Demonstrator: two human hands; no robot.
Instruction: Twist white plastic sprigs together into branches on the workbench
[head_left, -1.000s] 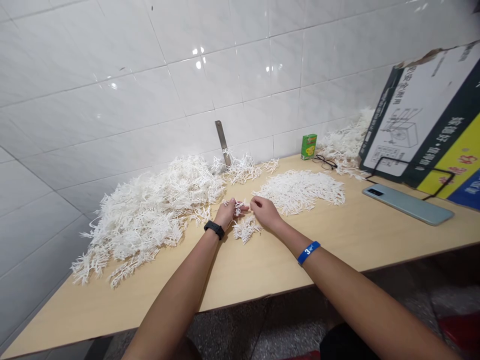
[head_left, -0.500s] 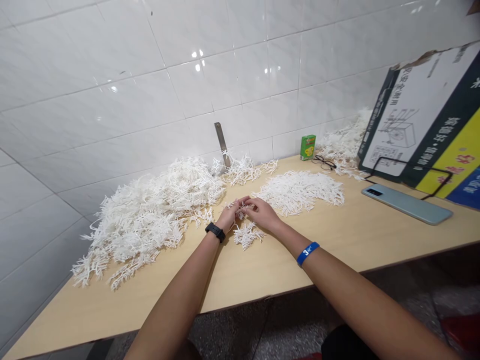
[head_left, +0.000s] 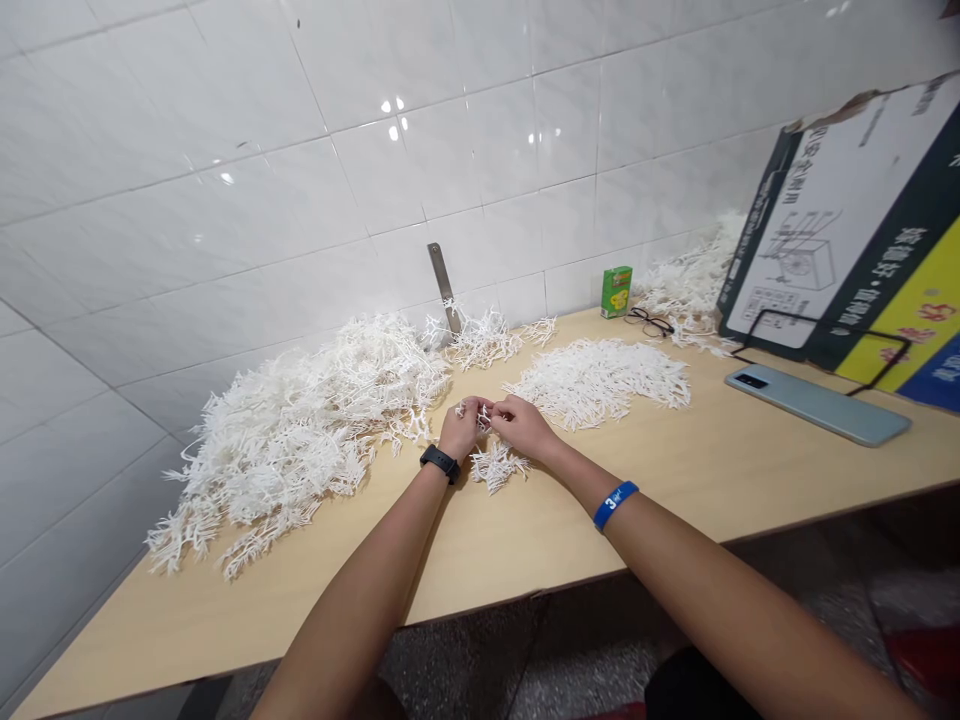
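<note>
L hand (head_left: 459,428) has a white, thin, branching, prob. plastic piece (head_left: 484,418) b/w its curled fingers; R hand (head_left: 523,428) meets it from the right, fingertips pinched narrow, can't tell if gripping. Piece sits b/w both hands, about equally near each; its long axis is unclear. Small white spiky clump (head_left: 495,466) lies just below, toward front edge of pale wood-look desk (head_left: 540,545). Big tangled white heap (head_left: 315,420) fills desk's left side; flatter, denser white pile (head_left: 600,380) is R of hands, long axis approx. along back edge.
</note>
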